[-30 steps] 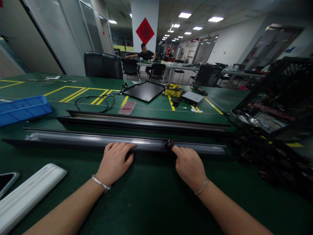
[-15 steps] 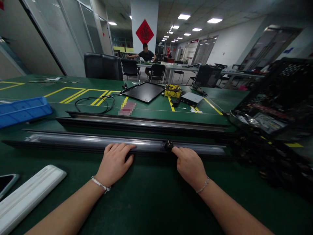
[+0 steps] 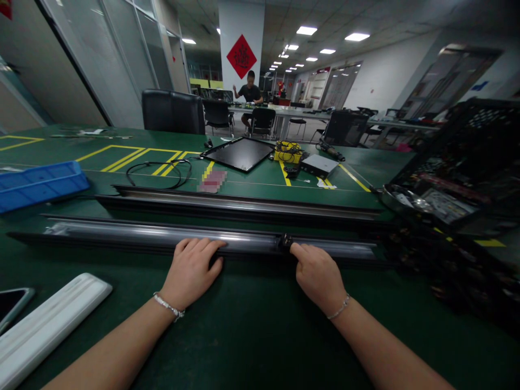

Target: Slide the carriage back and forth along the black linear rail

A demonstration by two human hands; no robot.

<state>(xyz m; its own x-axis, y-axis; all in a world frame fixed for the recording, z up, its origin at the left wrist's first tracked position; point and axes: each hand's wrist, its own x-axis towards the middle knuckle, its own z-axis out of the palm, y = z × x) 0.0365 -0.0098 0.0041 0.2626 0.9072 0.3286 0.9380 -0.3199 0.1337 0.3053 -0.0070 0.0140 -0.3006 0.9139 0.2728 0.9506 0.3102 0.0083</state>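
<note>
A long black metal channel point(image 3: 134, 232) with a shiny, clear-looking inside lies across the bench in front of me. My left hand point(image 3: 194, 271) grips its near wall around the middle, fingers over the edge and thumb on my side. Farther right, my right hand point(image 3: 319, 276) is closed, thumb and index finger pinching a small black block-like part point(image 3: 285, 241) that sits in the channel. What that part is exactly, I cannot make out. Behind lies a second black channel point(image 3: 227, 203), parallel to the first and touched by neither hand.
A blue bin point(image 3: 44, 184), a white bar-shaped case point(image 3: 57, 325) and a phone point(image 3: 14, 306) lie on the left. Farther back are a black flat panel point(image 3: 239, 154), a yellow box point(image 3: 287, 151) and a grey box point(image 3: 319, 165). Dark clutter point(image 3: 450, 265) fills the right side.
My right hand and the small black part have shifted slightly right along the channel. My left hand keeps its place. The person at the far table has drawn in an outstretched arm.
</note>
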